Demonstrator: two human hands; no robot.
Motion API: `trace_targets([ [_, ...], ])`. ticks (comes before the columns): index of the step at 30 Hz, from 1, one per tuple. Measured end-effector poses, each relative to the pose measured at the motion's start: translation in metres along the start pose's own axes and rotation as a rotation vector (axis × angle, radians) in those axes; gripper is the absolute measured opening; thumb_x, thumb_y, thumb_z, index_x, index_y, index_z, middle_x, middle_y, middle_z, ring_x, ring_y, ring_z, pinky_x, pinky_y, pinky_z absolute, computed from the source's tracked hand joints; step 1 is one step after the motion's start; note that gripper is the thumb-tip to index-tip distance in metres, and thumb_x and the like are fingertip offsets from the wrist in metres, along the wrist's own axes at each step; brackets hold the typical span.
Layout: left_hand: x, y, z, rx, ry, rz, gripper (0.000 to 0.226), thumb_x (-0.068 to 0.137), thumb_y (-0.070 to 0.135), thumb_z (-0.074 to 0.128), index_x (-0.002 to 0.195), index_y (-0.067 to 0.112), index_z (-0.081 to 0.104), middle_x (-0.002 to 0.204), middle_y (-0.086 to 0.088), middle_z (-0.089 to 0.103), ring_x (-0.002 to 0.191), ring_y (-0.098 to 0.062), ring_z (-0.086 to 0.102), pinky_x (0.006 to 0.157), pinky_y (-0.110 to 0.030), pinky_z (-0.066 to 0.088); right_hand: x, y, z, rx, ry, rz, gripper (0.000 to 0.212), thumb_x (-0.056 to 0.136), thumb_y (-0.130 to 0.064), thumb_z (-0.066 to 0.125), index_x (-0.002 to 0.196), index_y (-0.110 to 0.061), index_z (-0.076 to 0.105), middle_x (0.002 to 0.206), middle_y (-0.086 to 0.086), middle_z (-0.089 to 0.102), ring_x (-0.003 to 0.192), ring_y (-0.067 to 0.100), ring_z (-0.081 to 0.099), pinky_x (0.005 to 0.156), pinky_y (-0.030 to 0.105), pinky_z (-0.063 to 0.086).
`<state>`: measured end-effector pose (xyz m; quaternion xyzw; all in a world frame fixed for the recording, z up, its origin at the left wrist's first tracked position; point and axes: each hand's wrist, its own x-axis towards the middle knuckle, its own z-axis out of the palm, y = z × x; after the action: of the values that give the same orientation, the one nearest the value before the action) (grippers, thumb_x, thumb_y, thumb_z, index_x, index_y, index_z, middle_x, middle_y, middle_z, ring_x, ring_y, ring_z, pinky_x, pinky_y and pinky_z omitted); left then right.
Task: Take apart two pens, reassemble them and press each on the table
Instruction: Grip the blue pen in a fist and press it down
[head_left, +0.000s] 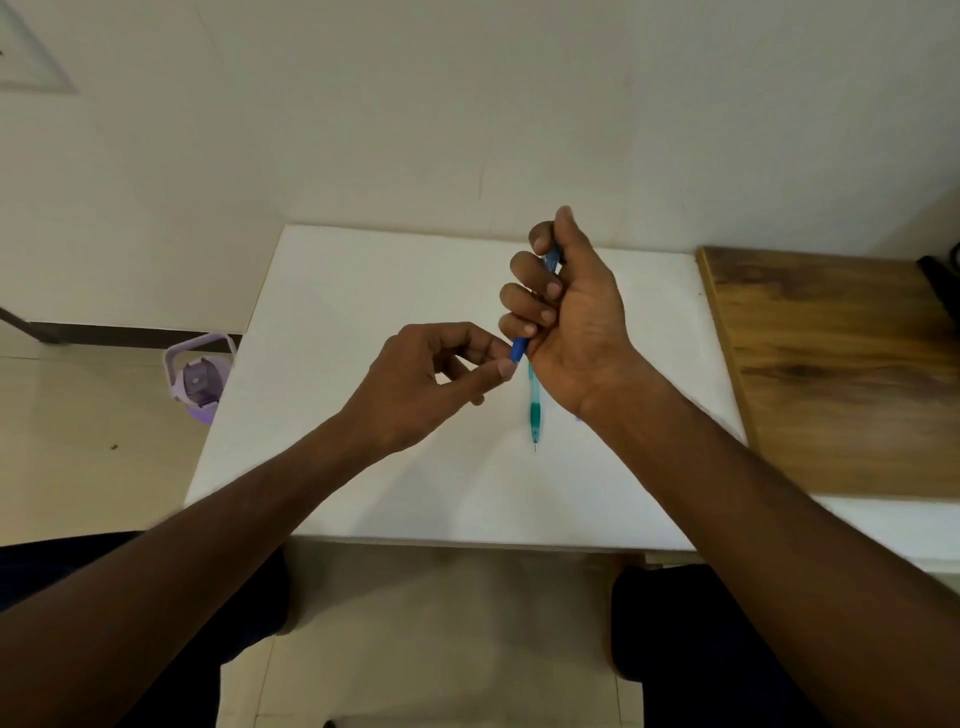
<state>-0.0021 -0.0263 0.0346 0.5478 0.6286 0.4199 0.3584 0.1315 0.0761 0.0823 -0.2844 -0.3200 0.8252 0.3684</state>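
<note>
My right hand (576, 317) is wrapped around a blue pen (519, 349), held above the white table (363, 312); most of the barrel is hidden in the fist, with its blue lower end sticking out below the fingers. My left hand (431, 379) pinches that lower end between thumb and forefinger. A teal pen (534, 410) lies flat on the table under my right wrist, its thin tip pointing toward me and its far end hidden by the hand.
A wooden board (841, 364) adjoins the table on the right. A purple lidded bottle with a handle (200, 376) stands on the floor to the left. My knees sit under the table's near edge. The wall is right behind the table.
</note>
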Motion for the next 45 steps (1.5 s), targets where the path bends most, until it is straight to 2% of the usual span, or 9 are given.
trace_targets([
  [5, -0.003, 0.0, -0.001, -0.067, -0.036, -0.003, 0.016, 0.09, 0.044, 0.079, 0.1, 0.031, 0.078, 0.094, 0.015, 0.079, 0.074, -0.017, 0.076, 0.083, -0.019, 0.06, -0.002, -0.004, 0.009, -0.051, -0.096, 0.082, 0.058, 0.106, -0.051, 0.037, 0.059, -0.022, 0.019, 0.052, -0.004, 0.015, 0.045, 0.011, 0.009, 0.045, 0.022, 0.008],
  [17, 0.008, -0.003, -0.003, -0.215, -0.133, -0.173, 0.013, 0.093, 0.044, 0.076, 0.1, 0.034, 0.081, 0.097, 0.01, 0.082, 0.078, -0.008, 0.073, 0.063, -0.014, 0.053, 0.012, -0.009, 0.009, -0.091, 0.025, 0.053, 0.048, 0.102, -0.036, 0.031, 0.058, -0.024, 0.018, 0.05, -0.006, 0.017, 0.042, 0.01, 0.012, 0.045, 0.017, 0.016],
  [21, 0.01, -0.008, -0.004, -0.297, -0.162, -0.303, 0.033, 0.104, 0.058, 0.053, 0.103, 0.04, 0.081, 0.108, 0.012, 0.081, 0.091, -0.006, 0.076, 0.071, -0.022, 0.059, 0.008, -0.013, 0.006, -0.036, -0.026, 0.035, 0.057, 0.106, -0.051, 0.033, 0.061, -0.021, 0.014, 0.053, -0.003, 0.013, 0.045, 0.011, 0.01, 0.047, 0.02, 0.012],
  [23, 0.008, -0.018, -0.008, -0.048, -0.084, -0.239, 0.039, 0.105, 0.062, 0.047, 0.111, 0.04, 0.079, 0.114, 0.016, 0.079, 0.101, -0.005, 0.073, 0.083, -0.03, 0.061, 0.007, -0.017, 0.007, -0.014, -0.043, 0.017, 0.053, 0.105, -0.044, 0.031, 0.059, -0.022, 0.015, 0.052, -0.004, 0.013, 0.044, 0.011, 0.009, 0.046, 0.019, 0.012],
  [25, 0.003, -0.038, -0.012, 0.558, -0.07, -0.079, 0.051, 0.098, 0.069, 0.052, 0.136, 0.037, 0.065, 0.139, 0.012, 0.067, 0.124, -0.011, 0.061, 0.103, -0.041, 0.055, 0.006, -0.02, 0.006, -0.004, -0.043, 0.006, 0.049, 0.102, -0.038, 0.029, 0.057, -0.024, 0.016, 0.047, -0.007, 0.016, 0.041, 0.009, 0.011, 0.044, 0.017, 0.013],
  [27, -0.005, -0.055, -0.008, 0.946, -0.215, -0.081, 0.095, 0.086, 0.084, 0.052, 0.163, 0.032, 0.029, 0.172, -0.007, 0.025, 0.156, -0.033, 0.028, 0.122, -0.054, 0.037, 0.005, -0.022, 0.005, 0.003, -0.049, 0.009, 0.051, 0.103, -0.041, 0.029, 0.057, -0.025, 0.016, 0.046, -0.008, 0.018, 0.041, 0.009, 0.011, 0.043, 0.016, 0.014],
  [29, -0.01, -0.069, 0.002, 1.002, -0.347, -0.176, 0.121, 0.079, 0.095, 0.042, 0.167, 0.031, -0.01, 0.174, -0.009, -0.025, 0.162, -0.041, -0.015, 0.13, -0.063, 0.009, 0.003, -0.022, 0.005, 0.006, -0.05, 0.014, 0.053, 0.105, -0.044, 0.029, 0.057, -0.024, 0.016, 0.048, -0.007, 0.016, 0.041, 0.009, 0.011, 0.044, 0.016, 0.014],
  [31, -0.013, -0.079, 0.014, 0.974, -0.379, -0.202, 0.124, 0.076, 0.099, 0.03, 0.162, 0.032, -0.03, 0.164, -0.008, -0.047, 0.155, -0.042, -0.035, 0.127, -0.066, -0.005, 0.002, -0.022, 0.006, -0.012, -0.04, 0.007, 0.05, 0.103, -0.038, 0.029, 0.057, -0.024, 0.016, 0.049, -0.006, 0.014, 0.041, 0.009, 0.012, 0.043, 0.016, 0.015],
  [45, -0.005, -0.068, 0.021, 1.077, -0.468, -0.291, 0.125, 0.082, 0.094, 0.032, 0.158, 0.024, -0.038, 0.157, -0.016, -0.055, 0.15, -0.049, -0.039, 0.126, -0.07, -0.002, -0.006, -0.02, 0.005, -0.02, -0.084, 0.075, 0.061, 0.106, -0.049, 0.035, 0.052, -0.025, 0.021, 0.048, -0.007, 0.018, 0.042, 0.01, 0.012, 0.045, 0.019, 0.014],
])
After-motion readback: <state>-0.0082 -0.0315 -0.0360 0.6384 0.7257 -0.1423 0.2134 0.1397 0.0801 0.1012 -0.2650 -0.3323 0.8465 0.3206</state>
